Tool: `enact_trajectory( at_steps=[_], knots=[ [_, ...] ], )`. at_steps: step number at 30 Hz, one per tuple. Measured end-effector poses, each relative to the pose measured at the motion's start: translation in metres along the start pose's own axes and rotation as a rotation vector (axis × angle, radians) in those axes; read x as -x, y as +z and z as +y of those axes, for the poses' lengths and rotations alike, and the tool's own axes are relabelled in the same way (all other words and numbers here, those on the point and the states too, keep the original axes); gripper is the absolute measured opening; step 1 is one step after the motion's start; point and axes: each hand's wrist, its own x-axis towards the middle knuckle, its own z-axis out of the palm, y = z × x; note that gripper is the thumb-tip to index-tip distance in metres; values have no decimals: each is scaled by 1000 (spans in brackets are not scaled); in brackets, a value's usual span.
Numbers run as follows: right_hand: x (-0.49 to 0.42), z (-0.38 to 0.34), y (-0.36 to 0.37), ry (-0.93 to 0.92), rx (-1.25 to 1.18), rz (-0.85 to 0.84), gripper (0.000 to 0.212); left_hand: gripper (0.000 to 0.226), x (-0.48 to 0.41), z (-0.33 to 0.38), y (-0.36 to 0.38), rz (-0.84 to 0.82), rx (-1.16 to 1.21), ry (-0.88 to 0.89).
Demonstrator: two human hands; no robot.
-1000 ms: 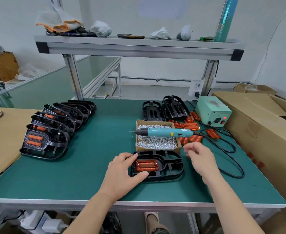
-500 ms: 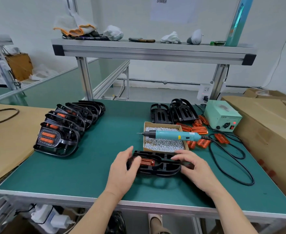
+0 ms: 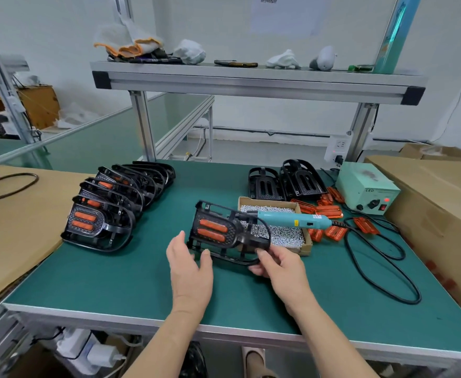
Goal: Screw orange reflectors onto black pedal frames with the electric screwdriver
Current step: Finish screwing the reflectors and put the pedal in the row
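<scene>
A black pedal frame (image 3: 218,233) with two orange reflectors on its face is tipped up on edge at the table's middle. My right hand (image 3: 278,266) grips its lower right rim. My left hand (image 3: 189,261) is open just left of it, fingers near the frame's lower left corner. The teal electric screwdriver (image 3: 292,220) lies across a cardboard box of screws (image 3: 283,236) behind the frame. Loose orange reflectors (image 3: 328,212) lie to the right of the box. Two bare black frames (image 3: 286,182) stand at the back.
A row of finished pedal frames (image 3: 109,208) with reflectors leans at the left. A pale green power unit (image 3: 365,188) sits at back right, its black cable (image 3: 382,268) looping over the green mat. Cardboard boxes (image 3: 436,203) flank the right, a cardboard sheet (image 3: 11,230) the left.
The pedal frame has gone from lying flat to standing tipped up, its reflector face now toward me. My right hand moved onto its rim and grips it; my left hand came off the frame.
</scene>
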Motion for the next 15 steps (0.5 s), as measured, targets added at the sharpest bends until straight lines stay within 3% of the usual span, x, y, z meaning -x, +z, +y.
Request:
enact_trajectory(
  at_steps=[3,6,10,15],
  knots=[
    [-2,-3,12,71,-145,19,11,51,-1,0,0,108,-7,-7],
    [-1,-6,20,68,-160,17,12,47,-3,-1,0,83,16,-93],
    [3,-8,26,15,7,-72,13,40,-4,-3,3,7,71,-122],
    [7,-7,27,-56,154,-128,12,32,-8,-4,7,50,71,-156]
  ],
)
